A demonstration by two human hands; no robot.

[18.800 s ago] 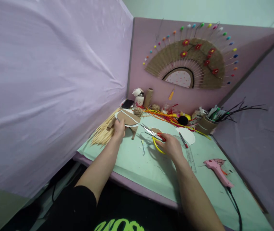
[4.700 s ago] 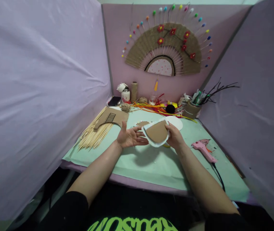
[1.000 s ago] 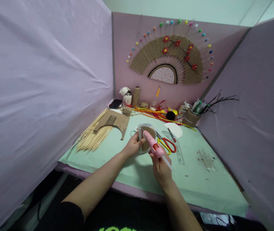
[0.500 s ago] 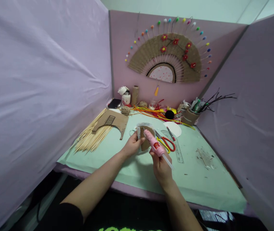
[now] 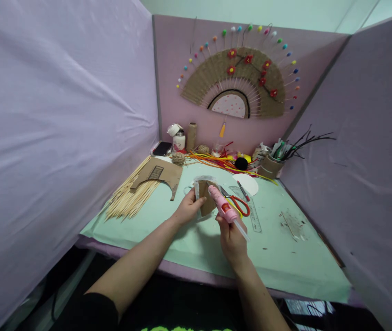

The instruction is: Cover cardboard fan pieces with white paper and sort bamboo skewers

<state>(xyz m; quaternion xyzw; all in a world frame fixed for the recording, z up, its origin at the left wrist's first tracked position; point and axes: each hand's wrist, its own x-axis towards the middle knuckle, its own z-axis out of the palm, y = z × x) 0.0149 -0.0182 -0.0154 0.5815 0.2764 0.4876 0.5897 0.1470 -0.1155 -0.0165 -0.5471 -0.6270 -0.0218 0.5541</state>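
Both hands are full: left hand (image 5: pixel 188 209) pinching the cardboard piece (image 5: pixel 207 203) by its near left edge, thumb on top, and right hand (image 5: pixel 232 236) wrapped around the handle of the pink glue gun (image 5: pixel 222 205). I have the cardboard between my two hands, just beyond my left fingers, tilted above the worktop (image 5: pixel 278 266), with a pale border around its brown face. The gun's nozzle points away from me over the cardboard; whether the tip touches it, I can't tell. A clear glue stick (image 5: pixel 242 231) pokes out of the gun's back end, towards me.

Just to the right of the gun, partly behind it, lie the scissors (image 5: pixel 243 208), with a clear ruler (image 5: pixel 255 219) beside them and a pen (image 5: pixel 243 190) near a white paper shape (image 5: pixel 247 182). Well to my left, an arched cardboard cutout (image 5: pixel 168 171) rests on a spread of thin wooden sticks (image 5: pixel 130 207).
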